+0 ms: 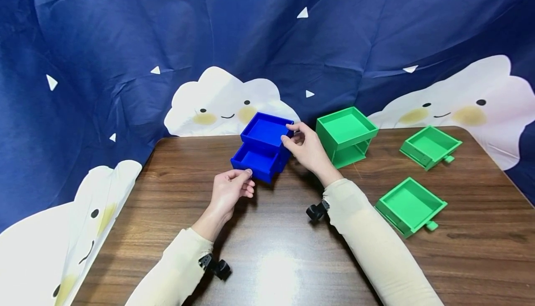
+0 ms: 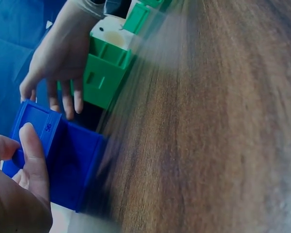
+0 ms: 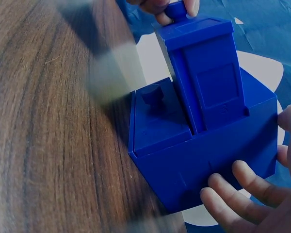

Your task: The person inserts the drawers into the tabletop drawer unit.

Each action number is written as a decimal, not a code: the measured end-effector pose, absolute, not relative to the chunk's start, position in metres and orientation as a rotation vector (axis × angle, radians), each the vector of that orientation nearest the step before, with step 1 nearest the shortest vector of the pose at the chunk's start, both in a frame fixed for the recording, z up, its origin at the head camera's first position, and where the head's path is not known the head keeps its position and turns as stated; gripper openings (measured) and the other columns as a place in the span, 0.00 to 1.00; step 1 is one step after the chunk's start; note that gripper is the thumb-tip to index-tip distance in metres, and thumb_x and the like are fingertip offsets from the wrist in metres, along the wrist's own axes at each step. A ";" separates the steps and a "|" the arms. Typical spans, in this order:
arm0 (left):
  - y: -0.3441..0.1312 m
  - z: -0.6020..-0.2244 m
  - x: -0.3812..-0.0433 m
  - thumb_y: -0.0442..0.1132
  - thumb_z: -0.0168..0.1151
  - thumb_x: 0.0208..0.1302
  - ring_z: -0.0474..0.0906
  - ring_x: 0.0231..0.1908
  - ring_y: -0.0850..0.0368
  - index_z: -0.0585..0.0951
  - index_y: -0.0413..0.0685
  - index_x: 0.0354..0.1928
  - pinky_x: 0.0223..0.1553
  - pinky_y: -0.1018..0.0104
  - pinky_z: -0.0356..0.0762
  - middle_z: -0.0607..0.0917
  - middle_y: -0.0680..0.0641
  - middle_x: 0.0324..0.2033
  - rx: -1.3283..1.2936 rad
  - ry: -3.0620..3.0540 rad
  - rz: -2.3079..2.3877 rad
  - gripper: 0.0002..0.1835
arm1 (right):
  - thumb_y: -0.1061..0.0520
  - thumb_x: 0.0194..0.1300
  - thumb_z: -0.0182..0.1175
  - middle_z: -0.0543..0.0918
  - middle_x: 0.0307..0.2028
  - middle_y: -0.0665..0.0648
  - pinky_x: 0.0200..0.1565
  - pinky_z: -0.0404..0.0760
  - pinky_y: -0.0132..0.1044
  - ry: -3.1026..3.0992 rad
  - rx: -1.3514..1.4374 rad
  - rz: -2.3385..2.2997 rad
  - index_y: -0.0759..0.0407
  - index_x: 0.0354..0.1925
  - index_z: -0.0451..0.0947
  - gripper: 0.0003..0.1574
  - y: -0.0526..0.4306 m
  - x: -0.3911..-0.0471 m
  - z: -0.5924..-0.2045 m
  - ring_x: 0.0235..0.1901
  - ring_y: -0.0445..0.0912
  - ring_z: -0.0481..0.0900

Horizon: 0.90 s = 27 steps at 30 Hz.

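Observation:
A small blue drawer cabinet [image 1: 267, 129] with a tray-like top stands near the table's back edge. Its upper drawer [image 1: 256, 159] is slid far out toward the front left. My left hand [image 1: 231, 189] pinches that drawer's round knob [image 3: 176, 10] between thumb and finger. Below it, the lower drawer [image 3: 160, 124] sits flush in the cabinet, its own knob showing in the right wrist view. My right hand [image 1: 308, 150] holds the cabinet at its right side, thumb and index finger at the top rim, the other fingers [image 3: 233, 196] along the side wall.
Right of the blue cabinet stands a green cabinet [image 1: 347, 132] with its drawer space bare. Two loose green drawers, a far one [image 1: 430, 146] and a nearer one [image 1: 411, 206], lie on the wooden table [image 1: 167, 231] at the right. A blue patterned cloth [image 1: 267, 41] hangs behind.

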<state>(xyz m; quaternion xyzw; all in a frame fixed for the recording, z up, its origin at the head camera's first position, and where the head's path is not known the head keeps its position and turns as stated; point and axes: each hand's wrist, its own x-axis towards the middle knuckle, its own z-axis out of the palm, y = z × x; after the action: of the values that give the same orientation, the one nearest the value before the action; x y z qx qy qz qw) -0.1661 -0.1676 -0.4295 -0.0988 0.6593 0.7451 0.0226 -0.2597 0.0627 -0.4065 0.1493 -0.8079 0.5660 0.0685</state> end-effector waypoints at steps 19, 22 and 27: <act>-0.157 -0.432 -0.183 0.31 0.63 0.75 0.81 0.18 0.64 0.83 0.26 0.43 0.23 0.70 0.84 0.85 0.52 0.19 -0.293 2.012 2.363 0.09 | 0.57 0.75 0.67 0.87 0.43 0.67 0.43 0.80 0.32 -2.421 0.458 1.711 0.67 0.64 0.79 0.25 0.061 -0.260 -0.406 0.38 0.48 0.82; -0.156 -0.432 -0.187 0.31 0.64 0.74 0.81 0.17 0.64 0.84 0.28 0.42 0.23 0.70 0.84 0.85 0.52 0.19 -0.289 2.009 2.367 0.08 | 0.57 0.75 0.67 0.87 0.44 0.68 0.43 0.80 0.32 -2.418 0.457 1.716 0.67 0.64 0.79 0.24 0.061 -0.259 -0.406 0.38 0.49 0.82; -0.153 -0.433 -0.193 0.31 0.64 0.74 0.81 0.17 0.63 0.84 0.28 0.42 0.22 0.70 0.84 0.85 0.52 0.19 -0.296 2.011 2.370 0.08 | 0.58 0.75 0.67 0.87 0.42 0.68 0.37 0.81 0.29 -2.408 0.451 1.733 0.67 0.65 0.79 0.24 0.061 -0.260 -0.408 0.35 0.47 0.82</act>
<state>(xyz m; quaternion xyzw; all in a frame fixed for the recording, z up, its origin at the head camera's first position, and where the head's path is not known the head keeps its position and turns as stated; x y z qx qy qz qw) -0.1932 -0.1532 -0.4332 -0.0947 0.6442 0.7589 0.0097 -0.2602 0.0607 -0.4082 0.1498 -0.8006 0.5759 0.0703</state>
